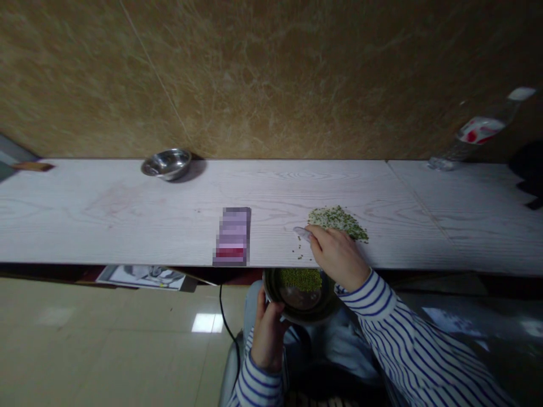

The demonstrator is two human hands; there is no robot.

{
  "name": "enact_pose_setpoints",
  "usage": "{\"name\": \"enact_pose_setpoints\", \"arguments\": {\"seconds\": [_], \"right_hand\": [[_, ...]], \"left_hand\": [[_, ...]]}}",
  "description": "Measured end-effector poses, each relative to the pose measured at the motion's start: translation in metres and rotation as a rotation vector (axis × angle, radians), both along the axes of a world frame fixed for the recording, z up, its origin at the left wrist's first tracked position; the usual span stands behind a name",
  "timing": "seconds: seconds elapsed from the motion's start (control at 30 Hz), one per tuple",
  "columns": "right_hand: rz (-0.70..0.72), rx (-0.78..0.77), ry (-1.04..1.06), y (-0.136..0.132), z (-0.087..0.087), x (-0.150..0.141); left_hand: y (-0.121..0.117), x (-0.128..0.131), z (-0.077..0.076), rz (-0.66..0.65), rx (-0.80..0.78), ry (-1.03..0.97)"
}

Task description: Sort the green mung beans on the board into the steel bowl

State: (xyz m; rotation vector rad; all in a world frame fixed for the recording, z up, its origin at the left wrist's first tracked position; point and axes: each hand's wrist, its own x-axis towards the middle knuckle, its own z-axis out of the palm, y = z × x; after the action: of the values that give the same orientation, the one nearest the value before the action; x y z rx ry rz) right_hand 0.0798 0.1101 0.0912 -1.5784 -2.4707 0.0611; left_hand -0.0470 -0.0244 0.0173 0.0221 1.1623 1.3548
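Note:
My left hand [268, 333] grips the rim of a metal bowl [278, 294] held just below the table's front edge; green beans [300, 278] lie inside it. My right hand [335, 254] rests on the white wooden table [127, 220] with fingers curled around a small pale flat thing [302, 232] that I cannot name. It sits beside a pile of green and whitish beans [337, 220], with a few loose beans scattered near the edge.
An empty steel bowl [167, 163] stands at the back of the table by the brown wall. A phone [232, 236] lies left of the pile. A plastic bottle [479, 133] stands at the far right. A cable [229, 328] hangs below.

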Motion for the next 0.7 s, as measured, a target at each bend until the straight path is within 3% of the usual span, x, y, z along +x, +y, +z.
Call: {"name": "enact_pose_setpoints", "arguments": {"seconds": [0.43,0.6,0.7], "right_hand": [[-0.07,-0.006,-0.079,0.007,0.003,-0.005],[-0.02,-0.039,-0.004,0.001,0.003,0.0],[-0.065,-0.039,0.033,0.001,0.004,0.005]], "left_hand": [[0.001,-0.004,0.001,0.017,0.012,-0.003],[0.0,-0.006,-0.001,0.021,0.026,-0.014],[0.0,-0.005,-0.003,0.017,0.013,-0.026]]}}
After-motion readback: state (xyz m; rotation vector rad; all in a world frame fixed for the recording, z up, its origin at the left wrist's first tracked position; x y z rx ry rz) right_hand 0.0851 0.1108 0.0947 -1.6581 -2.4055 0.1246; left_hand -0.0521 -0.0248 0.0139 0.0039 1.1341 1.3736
